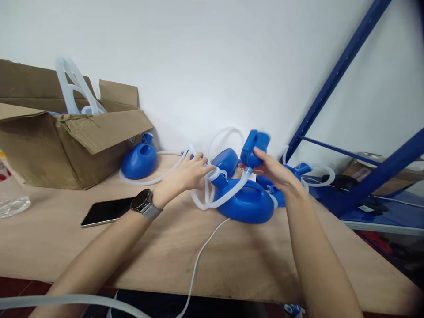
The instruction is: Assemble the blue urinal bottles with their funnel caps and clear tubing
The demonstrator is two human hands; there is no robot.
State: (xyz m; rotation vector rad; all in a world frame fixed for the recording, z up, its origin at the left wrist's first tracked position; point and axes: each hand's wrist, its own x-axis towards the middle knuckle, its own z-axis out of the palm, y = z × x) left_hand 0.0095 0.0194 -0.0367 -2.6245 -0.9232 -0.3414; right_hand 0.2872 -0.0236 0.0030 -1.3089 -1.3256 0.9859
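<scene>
Worktop [149, 258]: wood-coloured, its near edge crossing the lower part of the view; dark shadows fall below both arms.
Wall [198, 57]: plain white, behind the worktop.
Rack [344, 57]: blue metal frame at right, slanting in view; dark items and a carton sit on its shelf [407, 223].
Box [29, 154]: brown cardboard at left, flaps up; a translucent white part [69, 95] stands out of the top.
Small bottle [141, 161]: blue, on the worktop just beside the box, with tubing near its base.
Phone [107, 211]: dark screen up, partly under the left forearm.
Clear vessel [13, 201]: at the left edge, cut off by the frame.
Cable [198, 260]: white, from the large bottle to the near edge and over.
Large bottle [247, 210]: blue, lying on the worktop between the forearms, handle upward; other blue bottles lie behind it.
Tube [232, 193]: translucent, running down from the blue piece and across the large bottle's neck side, then looping.
Right grip [273, 170]: closed around the blue piece [251, 152], thumb on its near side; held above the large bottle, slightly blurred.
Left grip [194, 171]: fingers bent over white tubing left of the large bottle's mouth; cannot tell how tightly.
Left wrist: grey-banded watch [141, 201].
</scene>
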